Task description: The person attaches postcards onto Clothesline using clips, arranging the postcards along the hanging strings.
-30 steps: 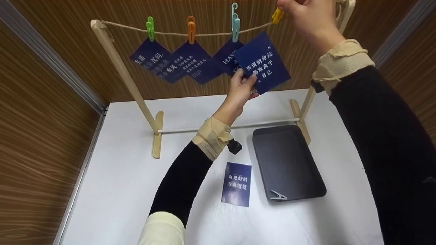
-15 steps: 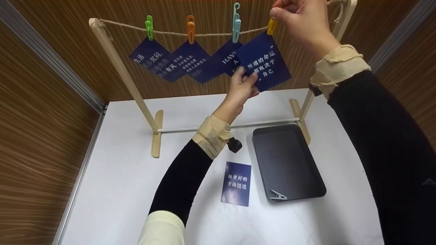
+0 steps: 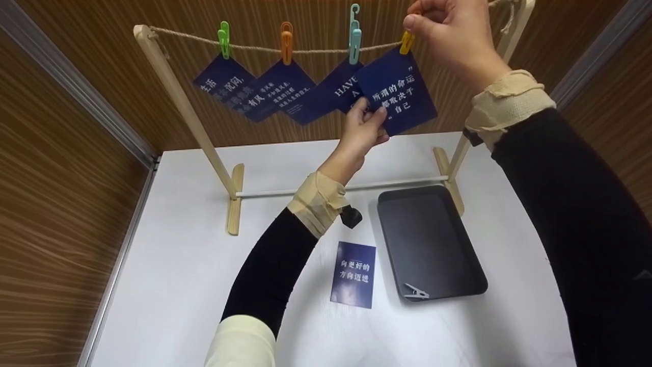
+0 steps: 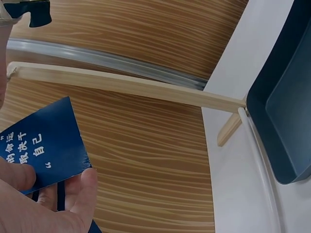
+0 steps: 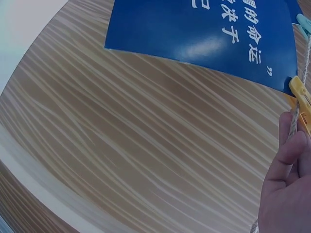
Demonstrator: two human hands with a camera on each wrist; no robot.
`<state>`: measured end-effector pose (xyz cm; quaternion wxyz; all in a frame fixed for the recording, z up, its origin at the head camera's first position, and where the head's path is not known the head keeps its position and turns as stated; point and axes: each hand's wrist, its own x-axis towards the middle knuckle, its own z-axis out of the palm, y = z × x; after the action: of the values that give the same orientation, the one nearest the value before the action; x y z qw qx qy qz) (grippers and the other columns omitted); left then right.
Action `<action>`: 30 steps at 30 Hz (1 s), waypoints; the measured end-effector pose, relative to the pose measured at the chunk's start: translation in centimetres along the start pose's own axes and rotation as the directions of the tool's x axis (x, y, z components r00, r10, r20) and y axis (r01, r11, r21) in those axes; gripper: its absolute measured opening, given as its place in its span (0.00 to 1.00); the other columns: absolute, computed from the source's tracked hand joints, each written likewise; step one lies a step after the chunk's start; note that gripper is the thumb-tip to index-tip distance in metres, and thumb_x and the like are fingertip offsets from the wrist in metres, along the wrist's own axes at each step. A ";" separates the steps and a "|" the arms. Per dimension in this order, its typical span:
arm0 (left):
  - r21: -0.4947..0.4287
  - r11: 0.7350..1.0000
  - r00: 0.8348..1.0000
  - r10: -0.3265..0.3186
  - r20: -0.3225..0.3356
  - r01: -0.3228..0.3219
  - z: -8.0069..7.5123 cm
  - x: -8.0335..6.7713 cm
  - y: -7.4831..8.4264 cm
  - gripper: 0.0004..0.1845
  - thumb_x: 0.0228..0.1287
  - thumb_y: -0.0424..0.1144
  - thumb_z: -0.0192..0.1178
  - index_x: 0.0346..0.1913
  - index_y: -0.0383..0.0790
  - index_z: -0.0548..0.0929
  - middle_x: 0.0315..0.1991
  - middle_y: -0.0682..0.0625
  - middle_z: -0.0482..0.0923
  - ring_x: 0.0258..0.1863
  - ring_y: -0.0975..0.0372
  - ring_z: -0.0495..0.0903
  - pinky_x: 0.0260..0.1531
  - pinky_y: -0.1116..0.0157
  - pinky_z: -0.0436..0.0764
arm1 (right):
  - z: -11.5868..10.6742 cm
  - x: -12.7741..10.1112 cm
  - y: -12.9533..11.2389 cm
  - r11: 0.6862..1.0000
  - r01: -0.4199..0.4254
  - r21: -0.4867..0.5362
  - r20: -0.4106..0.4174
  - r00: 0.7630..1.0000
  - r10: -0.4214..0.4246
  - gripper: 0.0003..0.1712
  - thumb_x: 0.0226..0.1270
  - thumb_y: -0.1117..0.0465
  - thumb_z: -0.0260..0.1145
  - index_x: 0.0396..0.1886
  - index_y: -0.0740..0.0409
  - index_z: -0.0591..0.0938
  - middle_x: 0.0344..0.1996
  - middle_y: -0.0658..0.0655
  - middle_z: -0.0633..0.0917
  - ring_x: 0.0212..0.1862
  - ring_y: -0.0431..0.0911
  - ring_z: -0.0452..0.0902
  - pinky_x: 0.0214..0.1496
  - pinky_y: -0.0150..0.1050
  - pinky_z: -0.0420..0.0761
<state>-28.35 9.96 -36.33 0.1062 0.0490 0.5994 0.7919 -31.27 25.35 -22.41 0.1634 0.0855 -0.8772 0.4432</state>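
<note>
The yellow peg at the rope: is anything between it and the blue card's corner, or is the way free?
Nothing visible stands between. The yellow peg, pinched by the right hand, sits on the rope at the top corner of the blue card, which the left hand holds.

Strung across the upper frame: rope (image 3: 265, 50) with four clipped cards, rack (image 3: 188, 117) standing behind. Lower centre on the worktop (image 3: 173, 285): loose card (image 3: 353, 275), left of tray (image 3: 433, 239). In the tray's near corner: clip (image 3: 415, 292).
</note>
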 end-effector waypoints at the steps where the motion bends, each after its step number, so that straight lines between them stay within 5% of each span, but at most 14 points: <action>1: 0.000 1.000 1.000 -0.001 -0.002 0.001 0.0 0.0 0.0 0.07 0.77 0.33 0.51 0.53 0.39 0.71 0.35 0.46 0.80 0.23 0.61 0.76 0.30 0.65 0.81 | 0.0 0.0 0.0 1.000 -0.002 0.007 -0.003 1.000 0.002 0.13 0.70 0.54 0.67 0.48 0.56 0.85 0.39 0.44 0.84 0.46 0.37 0.80 0.54 0.30 0.76; 15: 0.001 1.000 1.000 0.001 0.016 -0.001 0.3 -0.2 0.0 0.11 0.77 0.33 0.51 0.57 0.38 0.72 0.47 0.41 0.82 0.39 0.58 0.83 0.40 0.59 0.85 | 0.3 0.1 -0.3 1.000 0.013 -0.008 -0.031 0.999 -0.013 0.17 0.67 0.54 0.70 0.51 0.58 0.86 0.43 0.48 0.88 0.45 0.36 0.82 0.55 0.29 0.79; 23: 0.023 0.997 0.995 -0.070 0.067 0.069 0.3 -0.8 0.1 0.14 0.75 0.34 0.54 0.60 0.37 0.71 0.53 0.42 0.80 0.49 0.54 0.82 0.49 0.56 0.84 | 0.2 -0.8 -0.5 0.991 0.029 -0.127 -0.061 0.997 -0.037 0.22 0.67 0.47 0.68 0.56 0.51 0.85 0.47 0.50 0.87 0.45 0.35 0.79 0.53 0.27 0.76; 30: 0.113 0.989 0.989 -0.109 0.103 0.097 -0.6 -1.7 -0.6 0.21 0.73 0.34 0.55 0.66 0.39 0.69 0.59 0.44 0.76 0.57 0.54 0.78 0.52 0.52 0.83 | 0.1 -1.9 -0.3 0.946 0.094 -0.311 -0.102 0.986 -0.132 0.23 0.67 0.42 0.63 0.57 0.47 0.83 0.51 0.49 0.86 0.50 0.38 0.79 0.57 0.31 0.74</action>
<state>-26.73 9.15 -36.95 0.1767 0.0668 0.6361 0.7481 -29.43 25.09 -22.97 0.2527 0.0825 -0.9172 0.2967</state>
